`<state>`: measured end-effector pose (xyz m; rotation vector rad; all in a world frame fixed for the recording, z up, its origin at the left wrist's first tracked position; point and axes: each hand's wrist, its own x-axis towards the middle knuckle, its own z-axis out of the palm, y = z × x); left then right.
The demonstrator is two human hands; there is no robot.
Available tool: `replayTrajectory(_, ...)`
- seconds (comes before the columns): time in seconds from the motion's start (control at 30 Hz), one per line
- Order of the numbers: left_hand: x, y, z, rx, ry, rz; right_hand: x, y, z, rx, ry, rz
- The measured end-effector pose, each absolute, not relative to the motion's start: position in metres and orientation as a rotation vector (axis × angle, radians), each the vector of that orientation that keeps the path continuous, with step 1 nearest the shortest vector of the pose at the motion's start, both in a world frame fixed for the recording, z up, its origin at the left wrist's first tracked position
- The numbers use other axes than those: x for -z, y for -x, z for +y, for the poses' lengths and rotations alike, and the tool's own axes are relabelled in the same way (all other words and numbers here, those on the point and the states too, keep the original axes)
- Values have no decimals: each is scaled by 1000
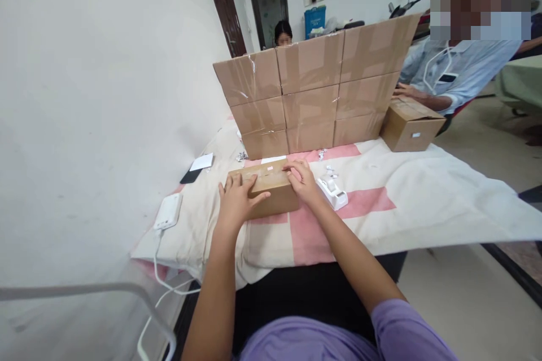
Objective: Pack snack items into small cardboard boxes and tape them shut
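Note:
A closed brown cardboard box [274, 201] lies on the cloth in front of me, with clear tape along its top and a small white label. My left hand [240, 197] rests on the box's left end, fingers spread over the top and thumb stretched along the front side. At the right end, my right hand [301, 177] touches the top near the tape, its fingers slightly bent and apart. Just right of that hand stands a white tape dispenser [332, 192] with a roll in it.
A tall cardboard partition [311, 93] stands behind the box. At right, a co-worker's hand [406, 91] rests by another cardboard box [412, 124]. A white device [168, 211] with a cable and a black phone [190, 175] under white paper [201, 162] lie at left beside the wall.

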<state>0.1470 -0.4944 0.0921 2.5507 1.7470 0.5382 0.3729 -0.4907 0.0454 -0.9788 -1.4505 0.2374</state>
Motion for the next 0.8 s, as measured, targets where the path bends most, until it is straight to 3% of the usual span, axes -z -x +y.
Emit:
replayTrajectory(0.2,-102,-143,-467,-463,-2534,1662,-52,-432,-524,-278,1201,-1143)
replayTrajectory(0.3,-115,-153,-472,-399,-2551,1658,-42,-471,-542,-501,1463,-974)
replayTrajectory(0.4,-114,-195,-507,-705,-2715,1362,-29,-496,-554,-722,1626,-878)
replayTrajectory(0.53,-72,-280,-548,-804,-2562,585,-22,-504,-560,-880,1648,-887)
replayTrajectory(0.67,-16,-334,-531,-631,-2422,737,-24,-505,-558,-968,1683,-869)
replayTrajectory(0.8,14,-339,-504,-709,-2210,793,-26,-504,-553,-1026,1707,-844)
